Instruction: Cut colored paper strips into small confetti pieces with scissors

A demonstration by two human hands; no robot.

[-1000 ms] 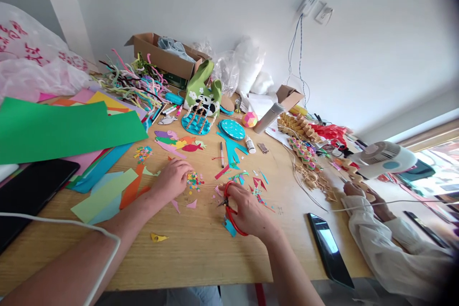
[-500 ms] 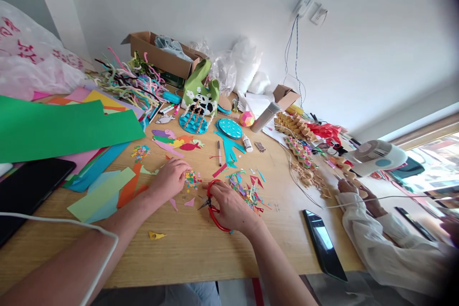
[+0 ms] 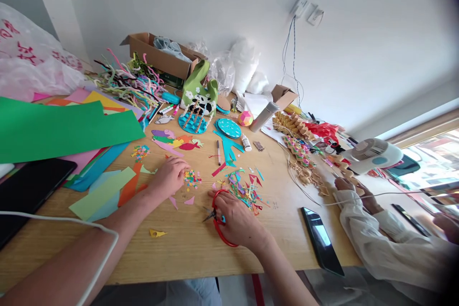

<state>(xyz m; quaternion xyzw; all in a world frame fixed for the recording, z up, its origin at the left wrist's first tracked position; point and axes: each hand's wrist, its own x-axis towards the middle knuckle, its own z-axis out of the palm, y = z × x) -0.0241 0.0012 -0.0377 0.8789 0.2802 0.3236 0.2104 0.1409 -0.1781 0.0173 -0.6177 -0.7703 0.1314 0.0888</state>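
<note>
My right hand [image 3: 236,217] is wrapped round a pair of red-handled scissors [image 3: 219,232], their dark blades pointing left just above the wood. A small blue scrap shows by the handle. My left hand [image 3: 174,174] rests on the table with its fingers curled together; whatever they hold, if anything, is hidden. Beside its fingertips lies a little heap of coloured paper bits [image 3: 192,179]. Pink paper scraps [image 3: 189,201] sit between the hands. Just beyond my right hand spreads a pile of mixed paper offcuts [image 3: 245,189].
Paper fish [image 3: 188,146], a pen [image 3: 219,153] and a glue bottle [image 3: 246,142] lie farther back. Coloured sheets [image 3: 64,126] are stacked at left. A white cable [image 3: 71,220] crosses my left forearm. At right are a phone [image 3: 322,239] and another person's sleeves [image 3: 369,244].
My right hand has moved a little right and toward me with the scissors, away from the small heap. My left hand has barely moved.
</note>
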